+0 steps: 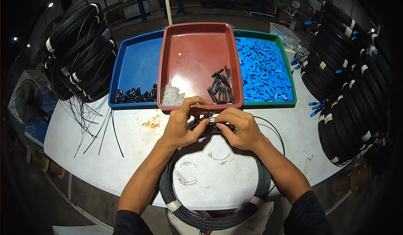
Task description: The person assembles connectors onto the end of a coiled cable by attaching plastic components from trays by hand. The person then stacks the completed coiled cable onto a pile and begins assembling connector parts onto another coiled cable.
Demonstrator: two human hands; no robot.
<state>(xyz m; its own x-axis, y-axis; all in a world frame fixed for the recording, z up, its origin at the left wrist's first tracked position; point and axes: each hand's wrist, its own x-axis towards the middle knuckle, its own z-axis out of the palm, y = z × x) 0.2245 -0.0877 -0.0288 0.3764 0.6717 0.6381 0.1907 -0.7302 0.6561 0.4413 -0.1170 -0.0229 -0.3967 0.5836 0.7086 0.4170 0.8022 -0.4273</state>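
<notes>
My left hand (179, 128) is closed, thumb and fingers around a small black connector part (206, 115) just in front of the red tray. Facing it, my right hand (241, 128) pinches the end of a thin black cable, where a short pale tip shows between the hands. My fingers partly cover this spot, so whether tip and connector part touch is unclear. Below both hands lies a coil of black cable (167, 184), bound with pale tape and overhanging the table's near edge. One loose loop of cable (282, 140) arcs out beside my right wrist.
Behind my hands stand a blue tray (138, 46) with small black parts, a red tray (197, 29) with translucent bits and black connector parts, and a green tray (289, 82) full of blue connector pieces. Taped cable coils are stacked left (79, 54) and right (348, 105) on the white table (100, 159).
</notes>
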